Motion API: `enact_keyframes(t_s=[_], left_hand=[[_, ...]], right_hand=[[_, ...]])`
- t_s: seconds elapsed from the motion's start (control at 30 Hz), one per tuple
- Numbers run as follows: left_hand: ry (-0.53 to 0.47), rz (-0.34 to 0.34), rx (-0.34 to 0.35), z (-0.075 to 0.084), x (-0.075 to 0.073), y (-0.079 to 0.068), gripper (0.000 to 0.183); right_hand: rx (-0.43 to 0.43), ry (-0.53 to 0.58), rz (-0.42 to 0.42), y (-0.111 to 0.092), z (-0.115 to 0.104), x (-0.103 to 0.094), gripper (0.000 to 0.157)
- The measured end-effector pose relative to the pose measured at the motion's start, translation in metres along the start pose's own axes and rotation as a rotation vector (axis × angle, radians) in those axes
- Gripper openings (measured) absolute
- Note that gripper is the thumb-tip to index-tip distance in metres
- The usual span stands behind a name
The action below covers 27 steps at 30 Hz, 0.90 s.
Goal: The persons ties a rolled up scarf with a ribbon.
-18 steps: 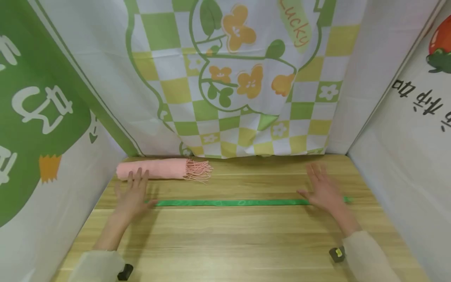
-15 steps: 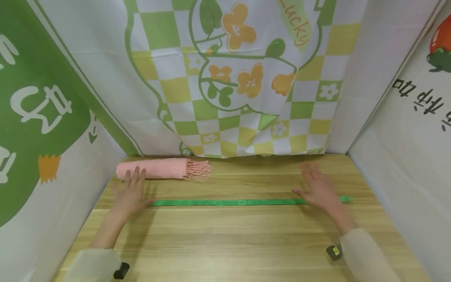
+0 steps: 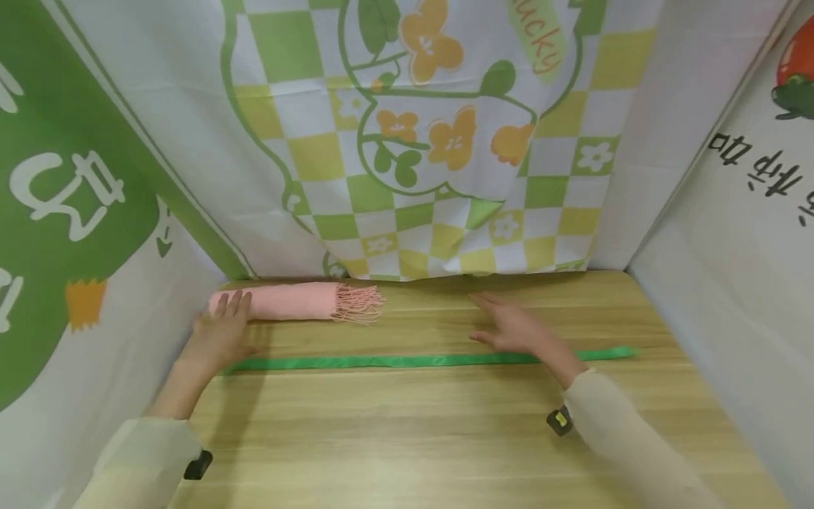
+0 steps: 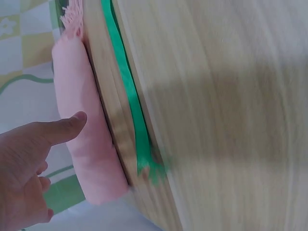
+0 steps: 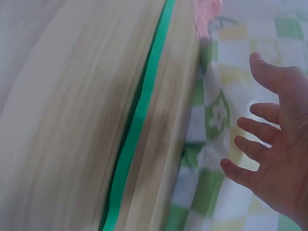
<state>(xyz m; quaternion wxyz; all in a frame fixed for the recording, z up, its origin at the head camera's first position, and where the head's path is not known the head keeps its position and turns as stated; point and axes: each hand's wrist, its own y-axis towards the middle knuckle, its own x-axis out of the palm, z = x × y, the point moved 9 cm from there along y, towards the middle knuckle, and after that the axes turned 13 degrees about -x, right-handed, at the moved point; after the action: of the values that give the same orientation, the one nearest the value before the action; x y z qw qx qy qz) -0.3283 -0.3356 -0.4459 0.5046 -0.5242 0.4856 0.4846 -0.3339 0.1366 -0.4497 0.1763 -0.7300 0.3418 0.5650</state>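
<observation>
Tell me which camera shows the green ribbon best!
The head view: nearly the whole green ribbon shows, though the right forearm crosses it. The left wrist view has one ragged-looking end and some length; the right wrist view, just a stretch cut off top and bottom.

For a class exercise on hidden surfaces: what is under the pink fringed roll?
The pink fringed roll rests on the wooden table; whatever is directly beneath is covered.

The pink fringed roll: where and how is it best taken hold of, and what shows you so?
Take the pink fringed roll around its plain middle, probably from above and the near side: it lies on its side, with the hanging cloth close behind. The loose fringe at one end would likely make a poorer hold.
</observation>
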Motion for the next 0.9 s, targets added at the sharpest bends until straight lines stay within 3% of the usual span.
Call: enact_keyframes(t_s=[0.17,0.33,0.6,0.9], left_hand=[[-0.010,-0.022,0.008,-0.012,-0.001,0.009,0.106],[-0.023,-0.032,0.035,-0.013,-0.001,0.020,0.104],[-0.014,-0.028,0.046,-0.014,0.003,0.038,0.102],[-0.044,-0.036,0.036,-0.026,0.008,0.047,0.100]], right_hand=[[-0.022,0.058,-0.059,0.042,-0.025,0.025,0.083],[-0.067,0.058,-0.083,0.075,-0.049,0.032,0.090],[-0.145,0.051,-0.116,0.124,-0.069,0.049,0.097],[-0.200,0.034,-0.112,0.176,-0.094,0.071,0.102]])
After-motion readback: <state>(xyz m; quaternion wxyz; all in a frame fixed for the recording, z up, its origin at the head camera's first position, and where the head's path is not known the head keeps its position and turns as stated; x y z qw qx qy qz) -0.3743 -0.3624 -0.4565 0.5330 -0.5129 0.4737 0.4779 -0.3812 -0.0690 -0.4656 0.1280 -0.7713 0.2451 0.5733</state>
